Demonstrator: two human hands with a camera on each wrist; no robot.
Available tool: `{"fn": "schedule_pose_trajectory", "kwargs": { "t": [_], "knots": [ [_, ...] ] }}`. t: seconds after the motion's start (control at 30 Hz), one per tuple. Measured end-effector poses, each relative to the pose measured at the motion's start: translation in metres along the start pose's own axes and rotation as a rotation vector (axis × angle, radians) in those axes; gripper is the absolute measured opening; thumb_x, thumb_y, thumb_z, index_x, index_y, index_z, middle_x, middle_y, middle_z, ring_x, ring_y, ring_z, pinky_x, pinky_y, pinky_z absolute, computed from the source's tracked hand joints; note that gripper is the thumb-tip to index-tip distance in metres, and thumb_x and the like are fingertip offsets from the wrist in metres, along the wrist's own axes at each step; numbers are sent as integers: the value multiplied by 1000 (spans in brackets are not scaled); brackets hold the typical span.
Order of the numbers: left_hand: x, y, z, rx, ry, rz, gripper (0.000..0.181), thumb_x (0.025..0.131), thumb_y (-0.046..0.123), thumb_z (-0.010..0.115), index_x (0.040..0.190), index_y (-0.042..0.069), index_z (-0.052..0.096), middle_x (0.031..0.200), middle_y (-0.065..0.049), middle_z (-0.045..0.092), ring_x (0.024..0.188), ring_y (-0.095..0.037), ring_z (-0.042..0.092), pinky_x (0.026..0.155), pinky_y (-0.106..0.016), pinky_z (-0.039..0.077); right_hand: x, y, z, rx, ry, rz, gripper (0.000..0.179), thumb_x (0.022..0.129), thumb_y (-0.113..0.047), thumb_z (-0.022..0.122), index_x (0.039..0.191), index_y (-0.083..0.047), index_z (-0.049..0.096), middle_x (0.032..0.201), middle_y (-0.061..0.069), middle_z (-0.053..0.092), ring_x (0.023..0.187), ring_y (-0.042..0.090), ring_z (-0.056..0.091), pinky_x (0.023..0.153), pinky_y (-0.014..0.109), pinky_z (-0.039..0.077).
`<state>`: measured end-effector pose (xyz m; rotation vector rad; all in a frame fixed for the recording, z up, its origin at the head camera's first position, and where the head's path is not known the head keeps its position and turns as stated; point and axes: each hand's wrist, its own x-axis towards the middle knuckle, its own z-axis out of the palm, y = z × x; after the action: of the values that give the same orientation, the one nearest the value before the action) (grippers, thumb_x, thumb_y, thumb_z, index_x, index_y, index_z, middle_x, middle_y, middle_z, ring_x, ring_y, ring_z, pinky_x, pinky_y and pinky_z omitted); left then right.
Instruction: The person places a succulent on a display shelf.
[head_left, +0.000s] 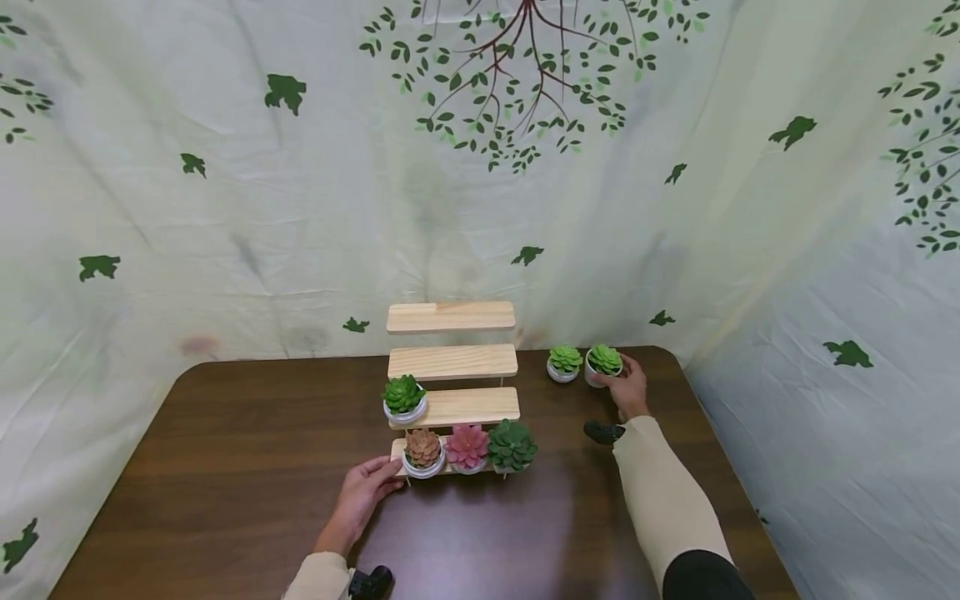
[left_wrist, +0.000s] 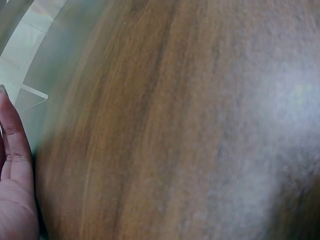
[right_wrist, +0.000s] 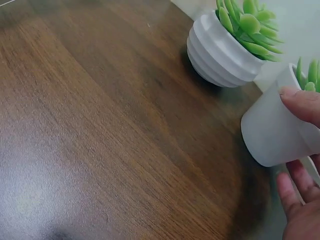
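Note:
My right hand (head_left: 628, 390) grips a smooth white pot (right_wrist: 275, 125) holding a light green succulent (head_left: 604, 359), thumb near its rim, fingers around the far side. Close beside it stands a ribbed white pot (right_wrist: 215, 52) with another light green succulent (head_left: 566, 358). My left hand (head_left: 363, 493) holds the left end of the bottom board of a tiered wooden plant stand (head_left: 453, 362). On that board sit a brown succulent (head_left: 423, 448), a pink succulent (head_left: 467, 446) and a dark green succulent (head_left: 512, 445). A green succulent (head_left: 403, 395) occupies the left of the board above. In the left wrist view, only part of the left hand (left_wrist: 15, 175) shows.
Beneath everything is a dark brown wooden table (head_left: 262, 442) with rounded back corners. A pale cloth (head_left: 315, 208) printed with leaves and branches hangs behind it and along the right side. Both wrists carry black camera straps.

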<state>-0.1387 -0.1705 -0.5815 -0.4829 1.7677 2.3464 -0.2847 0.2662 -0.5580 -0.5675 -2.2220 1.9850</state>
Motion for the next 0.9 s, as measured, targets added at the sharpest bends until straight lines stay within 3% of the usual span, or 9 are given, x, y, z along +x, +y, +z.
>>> {"fn": "schedule_pose_trajectory", "kwargs": {
  "t": [0.43, 0.8, 0.9],
  "knots": [
    [0, 3, 3, 6, -3, -14, 7, 93, -1, 59, 95, -2, 65, 83, -2, 66, 76, -11, 64, 72, -25, 57, -19, -23, -14, 11, 33, 9, 74, 82, -4, 75, 143, 0, 34, 144, 21, 38, 130, 33, 37, 109, 46, 34],
    [1, 0, 2, 9, -5, 2, 6, 92, -1, 59, 92, -1, 65, 84, -2, 66, 76, -12, 64, 72, -25, 57, -51, -54, -23, -81, -129, -19, 77, 82, -8, 76, 143, 1, 31, 144, 22, 39, 131, 34, 39, 107, 47, 37],
    [1, 0, 2, 6, 0, 0, 6, 92, -1, 59, 92, -1, 65, 83, -1, 66, 75, -11, 64, 72, -25, 57, -62, -61, -20, -86, -184, -44, 74, 83, -8, 75, 142, 2, 32, 142, 21, 42, 127, 32, 43, 102, 41, 41]
  ]
}}
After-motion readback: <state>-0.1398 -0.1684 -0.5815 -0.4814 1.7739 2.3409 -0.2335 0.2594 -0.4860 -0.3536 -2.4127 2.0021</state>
